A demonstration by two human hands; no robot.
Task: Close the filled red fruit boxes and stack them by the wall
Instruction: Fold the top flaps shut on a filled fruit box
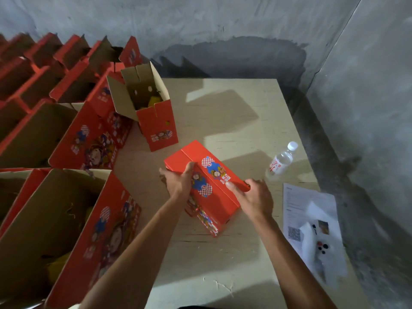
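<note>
A closed red box (207,181) sits on the pale board (234,112), near its middle and just in front of the person. Its long axis runs diagonally, from the far left end down toward the near right; the printed top, with a cartoon figure and checkered patches, faces up and is tipped a little toward the right. The top flaps are folded down, with a seam showing across the far end.

The left hand (178,179) grips the box's left edge, thumb curled over the top and fingers wrapped down the side. The right hand (254,195) lies on the near right corner, fingers bent over the edge and the thumb pressed flat on the top panel; whether the fingers reach underneath cannot be told.

Just beyond the box stands an open box (156,121) with its flaps raised and something yellow inside. To the left, rows of open boxes (66,134) crowd together, flaps up, reaching back to the grey wall (223,23); the nearest of them shows yellow fruit (60,264) at the bottom.

To the right of the closed box, well apart from it, a clear water bottle (282,161) with a white cap stands on the board. Nearer the person, at the board's right edge, lies a printed sheet (298,204) with a crumpled white bag (316,244) on it.
</note>
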